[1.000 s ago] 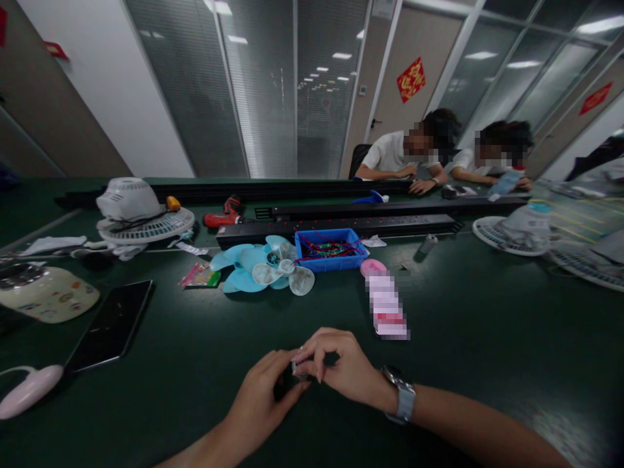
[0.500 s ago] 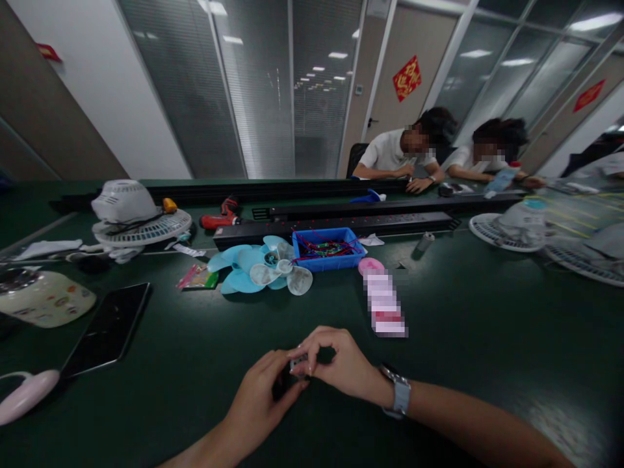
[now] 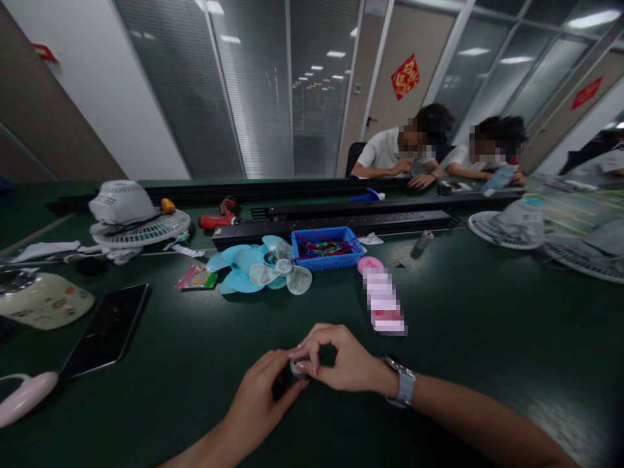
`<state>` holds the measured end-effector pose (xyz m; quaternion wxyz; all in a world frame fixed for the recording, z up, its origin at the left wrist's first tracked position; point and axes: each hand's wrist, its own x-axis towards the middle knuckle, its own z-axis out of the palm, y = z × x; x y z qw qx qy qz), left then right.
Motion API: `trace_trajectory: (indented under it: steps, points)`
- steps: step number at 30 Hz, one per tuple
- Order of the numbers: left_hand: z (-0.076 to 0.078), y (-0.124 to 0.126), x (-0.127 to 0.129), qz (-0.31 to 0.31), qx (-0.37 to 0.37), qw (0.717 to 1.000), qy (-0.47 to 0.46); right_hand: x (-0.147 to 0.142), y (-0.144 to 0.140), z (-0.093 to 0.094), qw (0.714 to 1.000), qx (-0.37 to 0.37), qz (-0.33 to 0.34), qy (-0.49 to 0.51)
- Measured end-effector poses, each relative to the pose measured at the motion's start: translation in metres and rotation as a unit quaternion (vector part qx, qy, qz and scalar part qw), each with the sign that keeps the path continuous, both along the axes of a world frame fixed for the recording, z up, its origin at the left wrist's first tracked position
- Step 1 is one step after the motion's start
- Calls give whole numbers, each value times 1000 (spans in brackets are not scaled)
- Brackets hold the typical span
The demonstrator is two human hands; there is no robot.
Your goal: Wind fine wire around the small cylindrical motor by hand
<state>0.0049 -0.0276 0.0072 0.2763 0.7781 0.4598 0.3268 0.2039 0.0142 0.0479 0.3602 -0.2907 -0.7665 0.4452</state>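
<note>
Above the near middle of the green table, both of my hands meet at a small silvery round metal part [image 3: 297,368]. My left hand [image 3: 263,389] is curled around it from the left, fingers behind and thumb in front. From the right, my right hand [image 3: 344,361] pinches at the part with thumb and fingertips, its index finger bent into a loop. Fingers cover most of the part, so its exact kind does not show. A watch [image 3: 403,383] is on my right wrist.
Beyond my hands lie blue and clear fan blades [image 3: 238,266], a blue bin [image 3: 331,261] of wires and a small metal cylinder [image 3: 424,240]. A tablet [image 3: 110,328] lies left. Fan housings [image 3: 124,208] and a red drill [image 3: 217,221] stand farther back. Two people sit across the table.
The fingertips of my right hand have shifted slightly on the metal part, and its round end shows a little differently. My left hand has stayed almost still.
</note>
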Motion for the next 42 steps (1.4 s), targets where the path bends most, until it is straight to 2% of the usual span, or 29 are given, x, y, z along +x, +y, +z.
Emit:
trace_trajectory:
  steps: [6, 13, 22, 27, 36, 42]
  points:
    - [1, -1, 0, 3, 4, 1000, 1, -3, -2, -1, 999, -22, -23, 13]
    - [-1, 0, 0, 0, -7, 1000, -3, -8, -4, -12, 997, -35, -63, 41]
    - [-2, 1, 0, -3, -8, 1000, 0, -4, -4, 2, 999, -31, -31, 26]
    - [-2, 1, -1, -3, -6, 1000, -6, -2, -2, 0, 999, -30, -13, 25]
    - [-2, 0, 0, 0, 1, 1000, -6, -1, 0, 0, 998, -45, -36, 20]
    - [-4, 1, 0, -3, -7, 1000, 3, -2, -1, 4, 999, -41, -16, 25]
